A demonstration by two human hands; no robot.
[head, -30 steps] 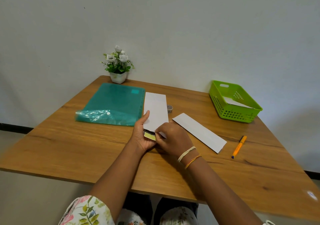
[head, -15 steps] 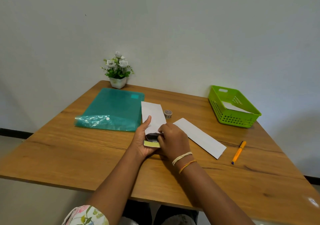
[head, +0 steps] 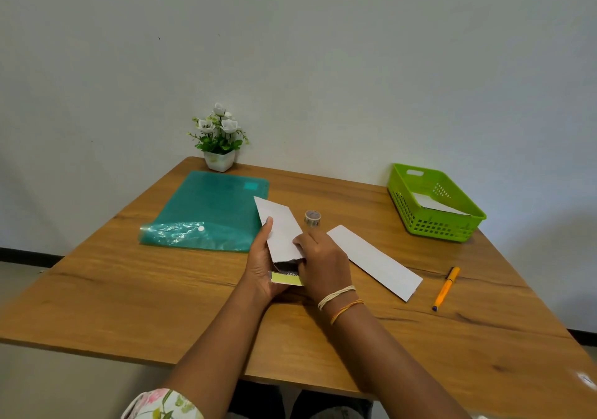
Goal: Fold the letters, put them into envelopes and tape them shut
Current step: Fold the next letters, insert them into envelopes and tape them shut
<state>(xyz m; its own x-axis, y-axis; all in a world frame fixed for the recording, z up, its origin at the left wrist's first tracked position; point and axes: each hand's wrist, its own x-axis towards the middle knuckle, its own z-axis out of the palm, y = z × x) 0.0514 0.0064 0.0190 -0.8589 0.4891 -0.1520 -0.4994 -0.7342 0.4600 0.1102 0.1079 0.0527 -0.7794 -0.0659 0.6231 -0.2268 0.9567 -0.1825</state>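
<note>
A white paper envelope [head: 280,228], long and narrow with a ragged open near end, is held tilted above the wooden table [head: 97,289], its far corner lifted over the edge of the green folder [head: 210,212]. It is gripped along its left side by the left hand [head: 260,268], the thumb laid flat on its face. Its right edge is pinched by the curled fingers of the right hand [head: 319,263], and two thread bands are worn on that wrist. A folded letter [head: 287,277], dark with a yellow-green strip and some print, is seen protruding from the envelope's open end, between the two hands.

Just right of the envelope, a small roll of patterned tape [head: 312,217] stands on the table. Further right of the envelope, a second white envelope [head: 374,262] lies flat and slanted, smooth and rectangular. Beyond that, well right of the held envelope, an orange pen [head: 445,288] lies on the wood. A lime-green plastic basket [head: 429,225] with perforated walls is placed far right and behind, with white paper inside it. The folder, left of the envelope, is translucent teal plastic with a crinkled flap and a white snap button. Behind the folder, a small white pot of artificial white flowers [head: 219,141] is set against the wall.

The tabletop is warm brown with a visible grain and dark knots. A plain pale wall is seen behind it, with a dark skirting strip low down.
</note>
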